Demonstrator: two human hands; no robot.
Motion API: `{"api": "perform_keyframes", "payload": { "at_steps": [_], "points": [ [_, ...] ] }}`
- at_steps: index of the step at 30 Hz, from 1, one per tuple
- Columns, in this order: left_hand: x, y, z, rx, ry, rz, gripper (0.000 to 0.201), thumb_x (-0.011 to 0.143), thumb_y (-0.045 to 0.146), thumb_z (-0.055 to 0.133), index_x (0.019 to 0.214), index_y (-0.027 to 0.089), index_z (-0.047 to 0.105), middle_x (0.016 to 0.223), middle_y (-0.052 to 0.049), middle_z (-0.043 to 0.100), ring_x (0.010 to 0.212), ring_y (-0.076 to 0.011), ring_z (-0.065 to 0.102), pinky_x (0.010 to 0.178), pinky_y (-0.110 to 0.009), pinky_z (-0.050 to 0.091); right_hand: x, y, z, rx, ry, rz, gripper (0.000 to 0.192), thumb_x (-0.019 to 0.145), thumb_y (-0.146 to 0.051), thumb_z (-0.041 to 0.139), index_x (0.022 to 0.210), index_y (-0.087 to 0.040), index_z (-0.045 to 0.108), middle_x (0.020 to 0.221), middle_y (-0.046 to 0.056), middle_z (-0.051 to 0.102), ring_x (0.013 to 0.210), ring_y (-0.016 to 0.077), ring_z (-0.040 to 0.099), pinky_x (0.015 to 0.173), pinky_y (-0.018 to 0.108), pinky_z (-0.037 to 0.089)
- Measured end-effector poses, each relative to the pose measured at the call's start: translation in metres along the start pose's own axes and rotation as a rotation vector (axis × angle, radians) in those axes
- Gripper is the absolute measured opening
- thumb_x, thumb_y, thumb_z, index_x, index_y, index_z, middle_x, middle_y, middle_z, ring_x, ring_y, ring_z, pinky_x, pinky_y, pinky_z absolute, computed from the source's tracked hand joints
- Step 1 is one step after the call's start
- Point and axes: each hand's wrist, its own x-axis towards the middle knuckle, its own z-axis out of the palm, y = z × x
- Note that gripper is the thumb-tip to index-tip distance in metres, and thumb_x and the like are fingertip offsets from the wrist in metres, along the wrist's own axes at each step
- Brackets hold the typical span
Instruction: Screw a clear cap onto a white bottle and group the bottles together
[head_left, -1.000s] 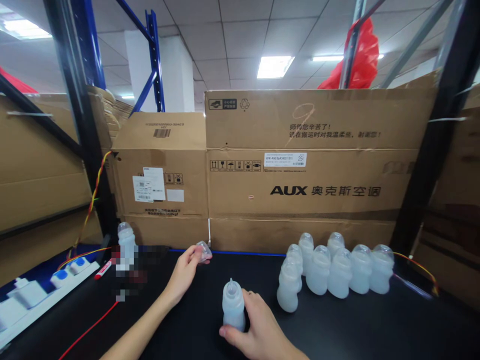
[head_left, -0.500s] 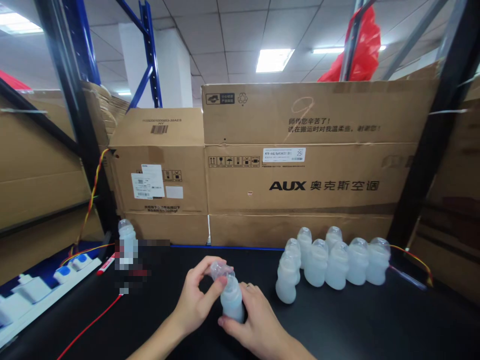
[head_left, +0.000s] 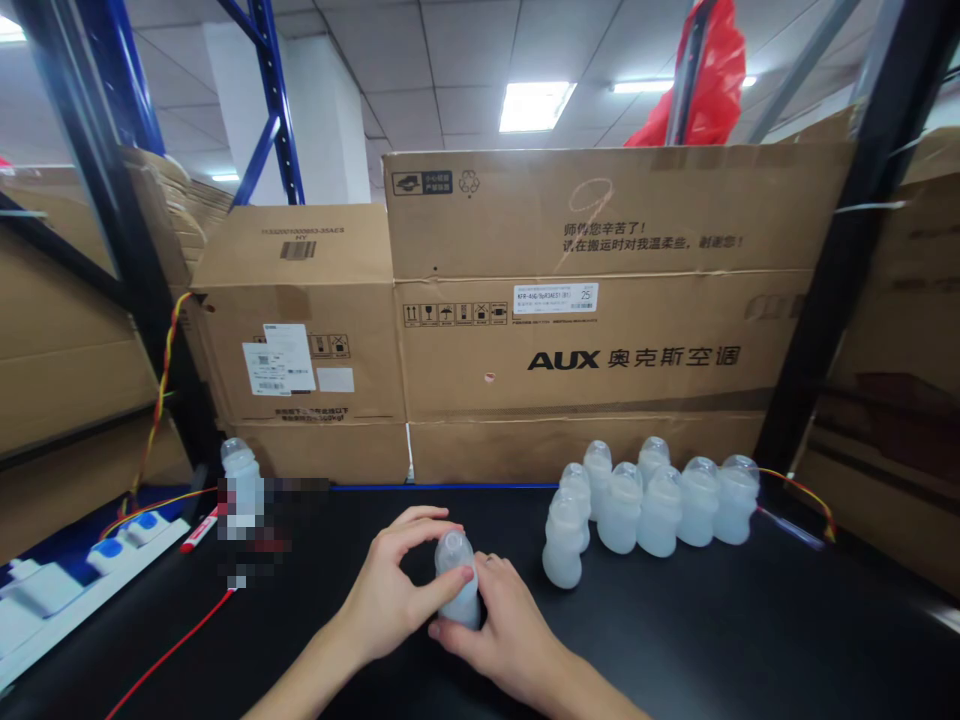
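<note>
A translucent white baby bottle stands upright at the front middle of the black table. Around its lower body my right hand is closed, thumb on the near side and fingers on the right. A clear dome cap covers the bottle's top. My left hand grips that cap from the left, with the thumb across its front and the fingers over its far side. Whether the cap is fully seated cannot be seen behind the thumb.
Several similar capped bottles are grouped on the right. Another bottle stands at the back left near a red marker. A white power strip and a red cable lie left. Cardboard walls the back.
The clear cap has gone from tilted beside the bottle's top to upright over it, moved by my left hand. My right hand keeps its hold. The view has shifted slightly.
</note>
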Motion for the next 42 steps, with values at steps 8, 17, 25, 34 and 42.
{"api": "perform_keyframes", "payload": {
  "at_steps": [8, 17, 25, 34, 42],
  "points": [
    [0.005, 0.0, 0.0, -0.109, -0.105, -0.126, 0.033, 0.073, 0.044, 0.086, 0.102, 0.027, 0.084, 0.131, -0.011, 0.074, 0.134, -0.0362, 0.061, 0.122, -0.059, 0.042, 0.001, 0.001, 0.002, 0.049, -0.006, -0.003, 0.036, 0.076, -0.026, 0.086, 0.105, -0.021, 0.066, 0.105, -0.001, 0.069, 0.095, 0.0201, 0.061, 0.085, 0.029, 0.037],
    [0.009, -0.007, -0.007, -0.15, -0.237, -0.182, 0.039, 0.073, 0.05, 0.086, 0.105, 0.026, 0.085, 0.124, -0.01, 0.078, 0.132, -0.0365, 0.064, 0.124, -0.058, 0.04, -0.001, -0.004, -0.002, 0.066, -0.026, -0.039, 0.032, 0.078, -0.026, 0.085, 0.103, -0.023, 0.066, 0.106, -0.003, 0.068, 0.096, 0.0191, 0.061, 0.087, 0.029, 0.037],
    [0.007, -0.015, -0.003, -0.13, -0.232, -0.093, 0.037, 0.071, 0.045, 0.088, 0.103, 0.028, 0.085, 0.117, -0.009, 0.08, 0.121, -0.0334, 0.068, 0.113, -0.048, 0.051, -0.001, -0.004, -0.001, 0.13, -0.007, -0.045, 0.025, 0.081, -0.02, 0.078, 0.102, -0.022, 0.066, 0.106, -0.002, 0.068, 0.097, 0.0194, 0.062, 0.091, 0.03, 0.041],
    [-0.008, -0.041, 0.026, -0.096, -0.266, 0.017, 0.033, 0.09, 0.044, 0.069, 0.115, 0.022, 0.075, 0.11, -0.007, 0.078, 0.105, -0.026, 0.072, 0.101, -0.032, 0.055, 0.001, -0.002, -0.005, 0.057, -0.032, -0.061, 0.025, 0.086, -0.023, 0.071, 0.111, -0.022, 0.065, 0.112, 0.003, 0.067, 0.102, 0.0234, 0.06, 0.1, 0.04, 0.045],
    [0.012, -0.06, 0.016, -0.038, -0.141, -0.171, 0.034, 0.091, 0.05, 0.063, 0.105, 0.02, 0.073, 0.1, -0.006, 0.079, 0.092, -0.0244, 0.072, 0.085, -0.03, 0.056, -0.006, 0.017, 0.015, 0.175, 0.326, -0.063, 0.067, 0.092, -0.018, 0.058, 0.155, -0.019, 0.035, 0.146, 0.015, 0.048, 0.136, 0.0275, 0.051, 0.114, 0.043, 0.047]
  ]
}}
